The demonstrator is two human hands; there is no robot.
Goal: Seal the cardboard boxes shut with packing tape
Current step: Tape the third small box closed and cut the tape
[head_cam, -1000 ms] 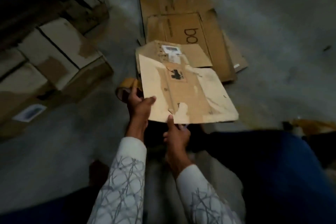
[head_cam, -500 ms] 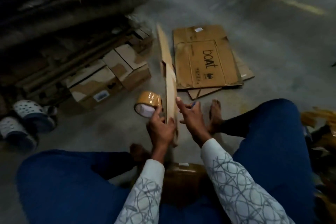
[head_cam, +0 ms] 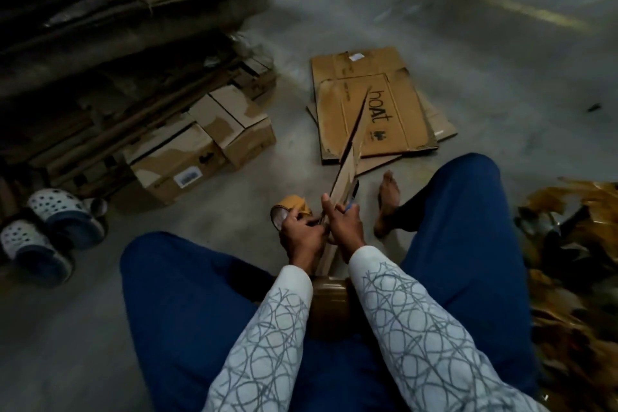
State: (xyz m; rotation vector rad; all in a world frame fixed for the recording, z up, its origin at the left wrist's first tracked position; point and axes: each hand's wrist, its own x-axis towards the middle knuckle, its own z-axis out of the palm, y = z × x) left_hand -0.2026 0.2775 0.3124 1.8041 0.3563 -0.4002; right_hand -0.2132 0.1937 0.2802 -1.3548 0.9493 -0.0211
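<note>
both hands are bunched together low between the knees. the left hand (head_cam: 301, 234) has its fingers curled round a tape roll (head_cam: 290, 208), which sticks out just past the knuckles on the left, and it looks to be pressed against the cardboard (head_cam: 349, 160) too, though i can't tell if it really grips it. the right hand (head_cam: 344, 224) is wrapped round the near end of that cardboard, thumb pointing up along the edge. something small and blue (head_cam: 351, 205) pokes out past its fingers, no idea what.

the cardboard is a flattened piece seen edge-on, slanting up and away from the hands so its far tip sits in front of the flat boxes (head_cam: 401, 117) lying on the floor (head_cam: 501, 60) ahead, the top one printed "boat". a bare foot (head_cam: 388, 201) rests on the floor just right of the hands, near the close edge of those flat boxes.

between the patterned sleeves (head_cam: 267, 338) there's a brown rounded thing (head_cam: 329, 304), too dark to make out. blue trousers (head_cam: 187, 304) on both sides.

further left on the floor are a few taped boxes (head_cam: 200, 150) side by side, with a dark cardboard pile (head_cam: 117, 43) behind them, and a pair of clogs (head_cam: 50, 224) at the far left. at the far right is a crumpled golden-brown heap (head_cam: 575, 261).
</note>
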